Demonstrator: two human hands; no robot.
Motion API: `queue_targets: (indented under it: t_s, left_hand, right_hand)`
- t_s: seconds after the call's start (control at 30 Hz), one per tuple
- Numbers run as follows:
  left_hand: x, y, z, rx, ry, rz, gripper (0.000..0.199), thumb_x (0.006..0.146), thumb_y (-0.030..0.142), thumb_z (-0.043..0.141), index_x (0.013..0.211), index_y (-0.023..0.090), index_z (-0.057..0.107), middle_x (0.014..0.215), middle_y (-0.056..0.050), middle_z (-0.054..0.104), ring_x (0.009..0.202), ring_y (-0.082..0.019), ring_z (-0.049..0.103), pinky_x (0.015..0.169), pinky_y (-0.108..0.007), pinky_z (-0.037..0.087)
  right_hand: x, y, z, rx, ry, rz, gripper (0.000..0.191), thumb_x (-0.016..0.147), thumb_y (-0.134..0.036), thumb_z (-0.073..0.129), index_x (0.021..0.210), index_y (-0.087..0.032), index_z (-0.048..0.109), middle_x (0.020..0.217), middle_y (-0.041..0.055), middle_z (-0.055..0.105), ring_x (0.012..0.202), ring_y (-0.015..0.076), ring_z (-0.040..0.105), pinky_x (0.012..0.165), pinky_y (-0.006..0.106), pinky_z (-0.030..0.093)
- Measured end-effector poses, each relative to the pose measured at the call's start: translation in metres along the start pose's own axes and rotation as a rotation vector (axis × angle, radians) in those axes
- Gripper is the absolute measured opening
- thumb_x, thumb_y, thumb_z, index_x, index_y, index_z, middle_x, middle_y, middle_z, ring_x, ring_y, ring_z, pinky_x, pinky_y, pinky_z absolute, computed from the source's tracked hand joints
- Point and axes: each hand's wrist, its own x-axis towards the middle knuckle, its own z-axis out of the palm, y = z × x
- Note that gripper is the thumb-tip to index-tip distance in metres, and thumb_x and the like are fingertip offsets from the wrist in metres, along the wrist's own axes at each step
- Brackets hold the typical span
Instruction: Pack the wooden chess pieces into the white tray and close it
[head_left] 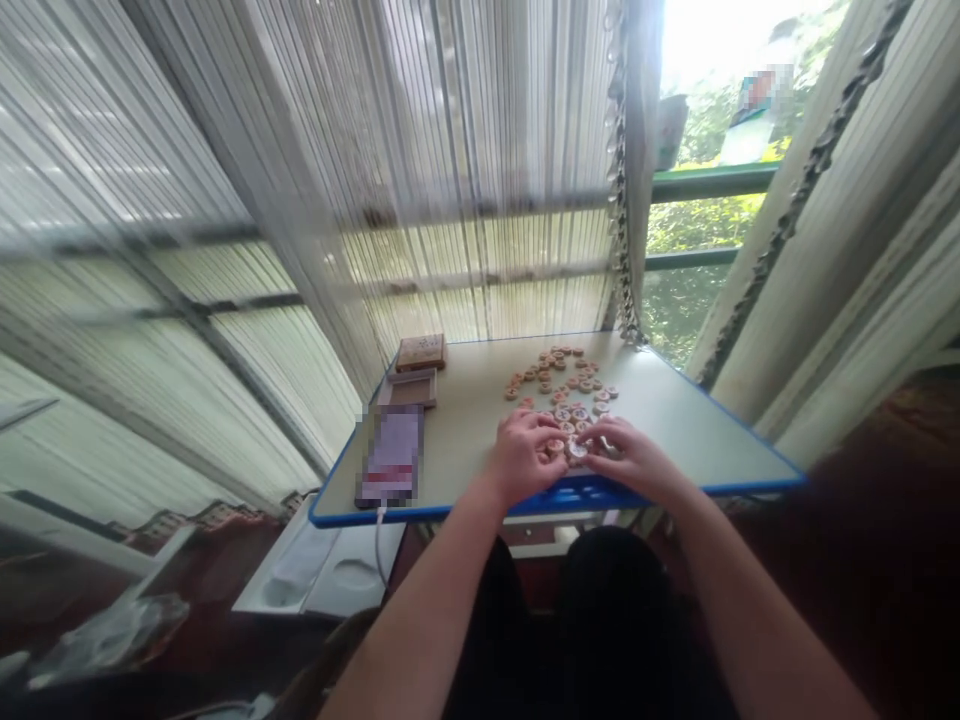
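Observation:
Several round wooden pieces [545, 387] with markings lie scattered over the middle of the pale table [675, 420]. Near the front edge, my left hand [527, 455] rests on the left side of a cluster of these pieces, its fingers curved around a piece [555, 446]. From the right, my right hand [619, 449] reaches to the same cluster, with its fingertips at a paler round piece [577, 450]. Some pieces are partly covered by the fingers of both hands.
At the table's left side are a wooden box [421, 352], an open shallow tray [412, 388] and a blurred phone [391, 455] with a white cable [379, 545]. Striped curtains [450, 150] hang behind the table.

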Motion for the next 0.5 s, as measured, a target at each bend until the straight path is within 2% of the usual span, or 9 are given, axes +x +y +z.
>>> queue_targets:
  t_s: [0.2, 0.37, 0.5]
  left_hand:
    - [0.0002, 0.0005, -0.0016, 0.007, 0.054, -0.014, 0.017, 0.062, 0.018, 0.063, 0.077, 0.022, 0.070, 0.095, -0.003, 0.064, 0.099, -0.022, 0.050, 0.093, -0.038, 0.038]
    - [0.0015, -0.0005, -0.0022, 0.020, 0.057, -0.034, 0.020, 0.063, 0.011, 0.057, 0.075, 0.021, 0.069, 0.093, -0.003, 0.065, 0.097, -0.021, 0.051, 0.092, -0.036, 0.038]
    - [0.0009, 0.0011, -0.0029, 0.043, 0.029, -0.032, 0.020, 0.064, 0.012, 0.057, 0.075, 0.022, 0.070, 0.095, -0.002, 0.064, 0.099, -0.021, 0.049, 0.093, -0.037, 0.037]
  right_hand:
    - [0.0005, 0.0027, -0.0008, -0.011, -0.043, -0.016, 0.017, 0.071, -0.029, 0.061, 0.086, -0.021, 0.066, 0.081, 0.0033, 0.058, 0.086, 0.0200, 0.051, 0.081, 0.033, 0.041]
    - [0.0001, 0.0010, -0.0017, -0.015, -0.035, -0.009, 0.017, 0.070, -0.027, 0.060, 0.086, -0.021, 0.065, 0.080, 0.0027, 0.056, 0.085, 0.0198, 0.049, 0.081, 0.034, 0.040]
    - [-0.0002, 0.0007, -0.0023, -0.029, -0.045, -0.015, 0.015, 0.069, -0.025, 0.060, 0.083, -0.021, 0.064, 0.078, 0.0027, 0.055, 0.085, 0.0198, 0.048, 0.081, 0.034, 0.040]
